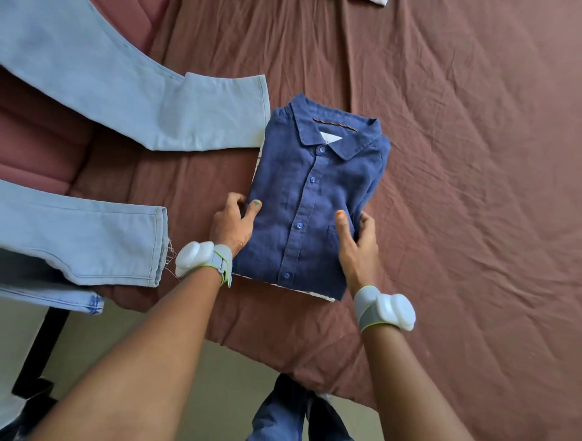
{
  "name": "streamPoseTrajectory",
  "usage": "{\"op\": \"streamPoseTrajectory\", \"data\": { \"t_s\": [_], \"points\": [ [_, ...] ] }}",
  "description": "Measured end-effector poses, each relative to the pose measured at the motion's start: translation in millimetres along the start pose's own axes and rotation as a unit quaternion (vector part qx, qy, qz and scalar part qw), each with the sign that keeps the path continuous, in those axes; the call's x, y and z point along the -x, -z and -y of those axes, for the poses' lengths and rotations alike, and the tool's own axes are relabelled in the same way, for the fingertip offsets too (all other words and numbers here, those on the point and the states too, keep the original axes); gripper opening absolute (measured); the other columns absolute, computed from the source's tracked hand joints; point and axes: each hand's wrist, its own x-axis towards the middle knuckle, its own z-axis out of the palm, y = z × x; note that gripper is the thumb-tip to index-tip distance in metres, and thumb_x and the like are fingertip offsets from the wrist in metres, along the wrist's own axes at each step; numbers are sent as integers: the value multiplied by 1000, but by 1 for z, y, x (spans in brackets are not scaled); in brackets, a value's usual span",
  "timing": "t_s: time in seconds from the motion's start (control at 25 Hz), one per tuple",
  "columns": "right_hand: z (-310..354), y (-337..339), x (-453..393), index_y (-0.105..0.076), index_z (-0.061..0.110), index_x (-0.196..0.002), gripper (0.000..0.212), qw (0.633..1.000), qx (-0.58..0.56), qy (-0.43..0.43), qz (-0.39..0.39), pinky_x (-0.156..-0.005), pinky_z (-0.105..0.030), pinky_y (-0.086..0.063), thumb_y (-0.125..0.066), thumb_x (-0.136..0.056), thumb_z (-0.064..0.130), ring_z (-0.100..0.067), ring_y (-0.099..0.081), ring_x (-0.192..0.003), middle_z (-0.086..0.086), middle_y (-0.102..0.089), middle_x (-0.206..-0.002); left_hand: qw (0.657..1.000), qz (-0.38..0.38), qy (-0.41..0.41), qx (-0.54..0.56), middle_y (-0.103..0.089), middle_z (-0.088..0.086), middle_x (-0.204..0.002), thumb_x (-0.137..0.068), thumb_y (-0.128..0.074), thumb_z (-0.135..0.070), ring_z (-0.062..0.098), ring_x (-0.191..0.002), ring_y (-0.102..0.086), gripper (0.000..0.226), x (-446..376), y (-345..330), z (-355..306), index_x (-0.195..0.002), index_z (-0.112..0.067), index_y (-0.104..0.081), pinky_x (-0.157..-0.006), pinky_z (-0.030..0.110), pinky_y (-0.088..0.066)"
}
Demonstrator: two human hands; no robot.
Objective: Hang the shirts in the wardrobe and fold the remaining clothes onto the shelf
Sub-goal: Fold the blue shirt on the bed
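A folded dark blue button shirt (315, 195) lies collar-up on the brown bedsheet (472, 157), stacked on a white folded garment (318, 294) of which only thin edges show. My left hand (231, 220) grips the shirt's left side, thumb on top and fingers tucked under. On the opposite side my right hand (357, 239) grips the right edge the same way. Light blue jeans (94, 94) lie spread out to the left, both legs reaching toward the shirt.
The bed's near edge runs diagonally below the shirt, with pale floor (204, 377) beneath it. A dark frame piece (41, 346) stands at lower left. A bit of white cloth (379, 2) peeks in at the top edge. My blue trousers (283, 415) show at the bottom.
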Motion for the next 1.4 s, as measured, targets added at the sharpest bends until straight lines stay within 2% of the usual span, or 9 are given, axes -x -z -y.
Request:
{"op": "streamPoseTrajectory", "data": {
  "t_s": [0.12,0.32,0.48,0.64,0.88,1.0,1.16,1.28,1.4],
  "points": [
    [1,-8,20,-32,18,-143,72,994,77,72,-31,-103,-31,-39,-67,-86,44,-22,-50,-126,-2,-50,-141,998,-53,-25,-15,-67,19,-95,-94,-53,-44,41,-93,-59,33,12,2,9,-110,-15,-52,-72,36,-40],
    [-10,-14,28,-25,18,-146,52,976,207,-1,-71,-86,-43,-41,-45,-98,23,-45,-55,-110,-23,-58,-124,980,-88,-62,-165,-63,24,-105,-94,-46,-52,44,-96,-59,46,20,7,-6,-127,-19,-46,-72,43,-44],
    [1,-18,21,-38,12,-143,55,914,331,152,-181,-94,-50,-40,-54,-92,22,-36,-43,-116,-17,-47,-130,881,-164,-303,-324,-42,6,-145,-87,-44,-58,32,-124,-45,62,45,-4,0,-138,-23,-46,-91,46,-42],
    [-29,-27,26,-40,11,-145,60,789,477,388,-18,-108,-45,-35,-56,-90,29,-30,-35,-139,-11,-36,-153,861,6,-338,-381,-5,-7,-162,-87,-21,-65,24,-148,-15,77,73,-37,26,-154,-26,-13,-113,55,-25],
    [-25,-11,40,2,17,-155,65,754,592,253,133,-118,-54,4,-32,-100,30,-26,7,-150,-7,6,-163,887,82,-187,-413,15,-4,-161,-96,-36,-55,25,-149,7,80,103,-44,-2,-153,-20,6,-118,51,-5],
    [6,-2,58,-20,11,-150,60,759,591,203,180,-116,-57,-10,-43,-97,25,-28,-8,-149,-12,-12,-160,934,150,-137,-295,-9,3,-162,-96,-52,-35,23,-148,-14,68,127,-18,-16,-152,-15,-19,-118,42,-21],
    [73,38,119,-48,13,-130,36,784,541,224,207,-102,-51,-33,-47,-95,25,-32,-39,-129,-10,-47,-138,992,74,-56,-87,-63,7,-126,-90,-60,-29,25,-118,-56,40,202,55,-38,-129,-20,-58,-100,31,-43],
    [106,52,142,-50,13,-134,39,832,468,214,209,-100,-43,-40,-47,-96,21,-35,-46,-127,-14,-54,-134,996,3,-3,88,-72,8,-93,-85,-64,-26,27,-90,-68,13,232,87,-40,-96,-26,-69,-89,39,-54],
    [155,63,183,-53,10,-132,37,852,399,259,219,-95,-31,-41,-49,-96,18,-30,-55,-119,-13,-62,-126,974,-56,-19,217,-67,5,-75,-90,-60,-11,19,-72,-66,12,280,138,-58,-99,-9,-68,-67,33,-59]
  ]
}}
